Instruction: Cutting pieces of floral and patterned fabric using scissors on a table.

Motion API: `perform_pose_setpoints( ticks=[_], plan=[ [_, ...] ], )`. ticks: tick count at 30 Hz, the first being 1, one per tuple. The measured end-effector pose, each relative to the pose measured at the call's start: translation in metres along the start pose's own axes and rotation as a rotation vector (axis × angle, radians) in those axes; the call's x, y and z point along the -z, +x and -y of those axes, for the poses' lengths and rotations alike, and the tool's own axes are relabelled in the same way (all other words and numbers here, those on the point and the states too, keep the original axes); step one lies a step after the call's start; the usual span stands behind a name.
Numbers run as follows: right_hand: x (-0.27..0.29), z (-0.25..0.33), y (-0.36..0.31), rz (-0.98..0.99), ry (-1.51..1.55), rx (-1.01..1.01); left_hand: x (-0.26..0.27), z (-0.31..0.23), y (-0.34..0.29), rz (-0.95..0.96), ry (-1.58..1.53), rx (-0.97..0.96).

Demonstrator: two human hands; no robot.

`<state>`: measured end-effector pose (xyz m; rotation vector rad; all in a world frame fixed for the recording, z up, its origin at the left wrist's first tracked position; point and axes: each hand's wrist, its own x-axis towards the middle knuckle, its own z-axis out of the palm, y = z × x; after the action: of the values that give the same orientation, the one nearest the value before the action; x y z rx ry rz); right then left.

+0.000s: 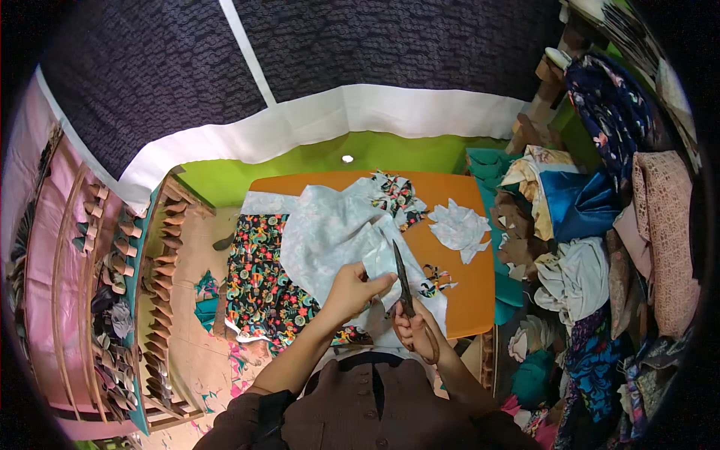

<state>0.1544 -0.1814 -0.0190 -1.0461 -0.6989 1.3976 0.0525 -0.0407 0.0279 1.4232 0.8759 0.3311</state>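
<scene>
My left hand (352, 291) pinches the near edge of a pale blue patterned cloth (330, 232) that lies spread over an orange table (457, 292). My right hand (415, 330) grips the handles of dark scissors (403, 274), blades pointing away from me, right beside the cloth edge my left fingers hold. Under the pale cloth lies a black floral fabric (262, 285) hanging off the table's left side.
A pile of pale cloth scraps (459, 226) and small floral offcuts (435, 281) lie on the table. Stacked folded fabrics (592, 225) fill shelves at the right. A rack of shoe-like pieces (112, 270) stands at the left. Green wall behind the table.
</scene>
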Motion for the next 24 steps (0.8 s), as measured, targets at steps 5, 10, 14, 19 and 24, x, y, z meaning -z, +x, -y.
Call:
perform_pose_setpoints(
  ticks=[5, 10, 14, 19, 24],
  plan=[
    [0.015, -0.001, -0.010, -0.051, -0.052, 0.035, -0.020, -0.007, -0.004, 0.056, -0.117, 0.017],
    [0.032, 0.003, -0.022, -0.064, -0.025, -0.025, -0.038, 0.001, 0.000, 0.053, -0.004, -0.021],
    [0.040, 0.019, -0.031, -0.044, -0.177, 0.048, -0.054, -0.004, -0.002, 0.050, -0.118, -0.118],
    [0.048, 0.037, -0.041, -0.021, -0.179, 0.045, -0.069, 0.002, 0.002, -0.093, -0.125, -0.171],
    [0.061, 0.028, -0.053, 0.018, 0.038, 0.062, -0.099, 0.003, -0.006, -0.182, -0.252, -0.269]
  ],
)
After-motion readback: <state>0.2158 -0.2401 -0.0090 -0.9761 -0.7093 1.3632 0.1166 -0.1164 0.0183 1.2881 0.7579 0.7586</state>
